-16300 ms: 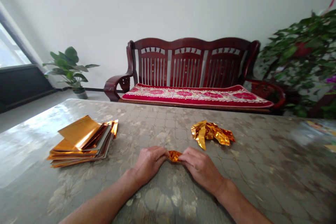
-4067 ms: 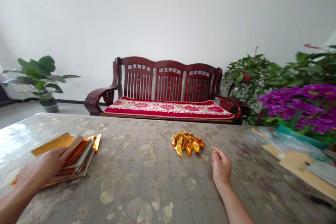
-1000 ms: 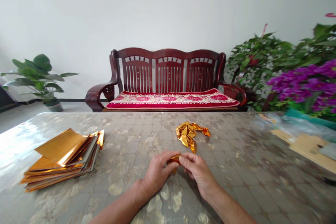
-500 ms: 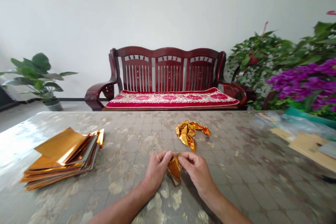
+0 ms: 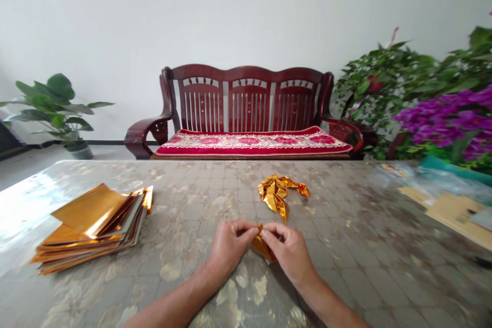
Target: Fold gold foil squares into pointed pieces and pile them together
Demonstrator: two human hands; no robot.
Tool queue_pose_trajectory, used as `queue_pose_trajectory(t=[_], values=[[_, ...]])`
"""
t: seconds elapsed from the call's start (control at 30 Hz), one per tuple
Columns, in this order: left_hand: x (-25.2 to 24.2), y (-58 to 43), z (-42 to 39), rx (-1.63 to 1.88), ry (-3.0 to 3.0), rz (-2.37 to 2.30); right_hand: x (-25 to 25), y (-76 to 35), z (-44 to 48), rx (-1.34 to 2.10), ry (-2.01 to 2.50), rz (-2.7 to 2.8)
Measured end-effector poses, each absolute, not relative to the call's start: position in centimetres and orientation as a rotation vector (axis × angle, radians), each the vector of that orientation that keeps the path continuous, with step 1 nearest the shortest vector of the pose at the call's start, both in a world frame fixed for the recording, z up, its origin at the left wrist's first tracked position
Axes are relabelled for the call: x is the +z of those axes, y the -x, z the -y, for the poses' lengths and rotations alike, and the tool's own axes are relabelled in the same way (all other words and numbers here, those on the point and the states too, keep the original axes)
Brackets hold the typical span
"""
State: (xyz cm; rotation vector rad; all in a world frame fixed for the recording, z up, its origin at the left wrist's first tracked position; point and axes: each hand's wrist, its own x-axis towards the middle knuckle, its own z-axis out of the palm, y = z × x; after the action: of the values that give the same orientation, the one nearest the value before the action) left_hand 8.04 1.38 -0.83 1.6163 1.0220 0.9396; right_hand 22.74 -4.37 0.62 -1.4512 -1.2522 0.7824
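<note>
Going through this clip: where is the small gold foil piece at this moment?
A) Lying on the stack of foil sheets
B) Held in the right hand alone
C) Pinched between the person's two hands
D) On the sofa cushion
C: the small gold foil piece sits between the left hand and the right hand, away from the stack of foil sheets.

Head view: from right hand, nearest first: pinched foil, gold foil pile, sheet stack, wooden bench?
1. Pinched foil, in the right hand
2. Gold foil pile, ahead
3. Sheet stack, table's left
4. Wooden bench, beyond the table
</note>
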Motion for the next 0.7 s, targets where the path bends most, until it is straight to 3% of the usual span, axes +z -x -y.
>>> queue_pose_trajectory(t=[0.43,0.7], values=[[0.1,-7.1,-1.2,0.947,-2.017,-1.158,0.2,-22.7,4.5,0.617,1.473,1.434],[-1.2,-7.8,-1.4,0.938,-1.666,-0.983,0.0,-23.0,4.5,0.589,1.473,1.461]])
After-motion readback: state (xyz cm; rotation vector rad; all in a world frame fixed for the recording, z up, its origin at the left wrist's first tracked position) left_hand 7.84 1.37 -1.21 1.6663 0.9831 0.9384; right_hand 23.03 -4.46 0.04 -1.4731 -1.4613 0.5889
